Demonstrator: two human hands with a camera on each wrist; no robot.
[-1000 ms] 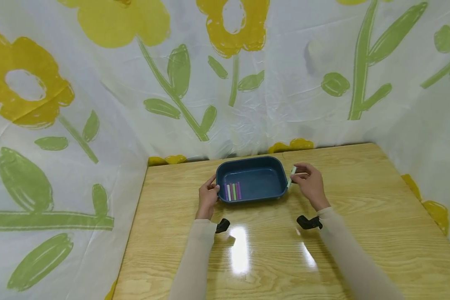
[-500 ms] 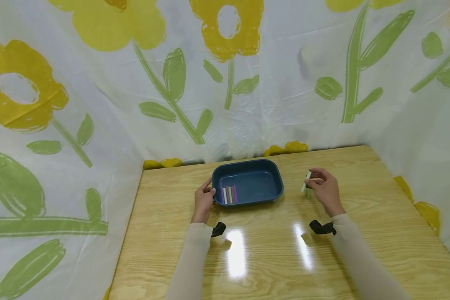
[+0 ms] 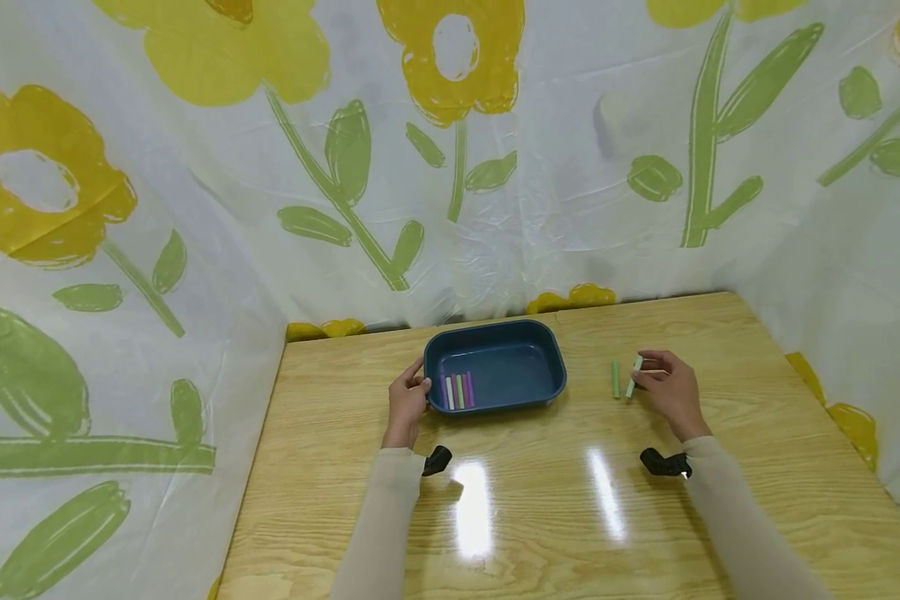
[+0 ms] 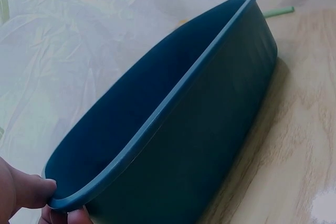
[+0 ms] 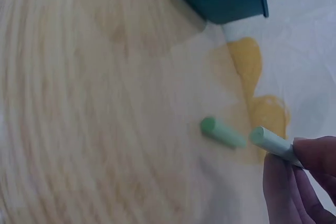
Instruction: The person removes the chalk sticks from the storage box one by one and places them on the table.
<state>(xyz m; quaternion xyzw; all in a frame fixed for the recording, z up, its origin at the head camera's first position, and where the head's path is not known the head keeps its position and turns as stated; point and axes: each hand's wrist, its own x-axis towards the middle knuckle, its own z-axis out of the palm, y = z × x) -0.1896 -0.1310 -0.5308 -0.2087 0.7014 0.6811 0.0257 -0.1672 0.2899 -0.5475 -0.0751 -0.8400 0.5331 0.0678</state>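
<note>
A dark blue plastic tub [image 3: 495, 409] stands near the back of the table. My left hand [image 3: 406, 406] pinches its left rim, thumb inside and fingers beneath the lip, as the left wrist view shows. Several chalk sticks [image 3: 457, 390], purple, white, pinkish and green, lie side by side in the tub's left end. To the right of the tub, my right hand [image 3: 672, 390] pinches a pale, whitish-green chalk stick [image 5: 274, 144] between thumb and fingers, just above the table. Left of it a green chalk stick [image 3: 616, 380] lies on the wood.
The wooden table [image 3: 540, 517] has glossy light reflections in front of the tub. A flower-printed white cloth [image 3: 570, 200] hangs behind and along both sides. A black wrist mount [image 3: 663, 462] juts from the right sleeve, another black mount [image 3: 437, 460] from the left.
My right hand has moved right, from the tub's right rim to beyond the green chalk stick, carrying the pale chalk stick. The green stick now shows on the table. My left hand keeps its hold.
</note>
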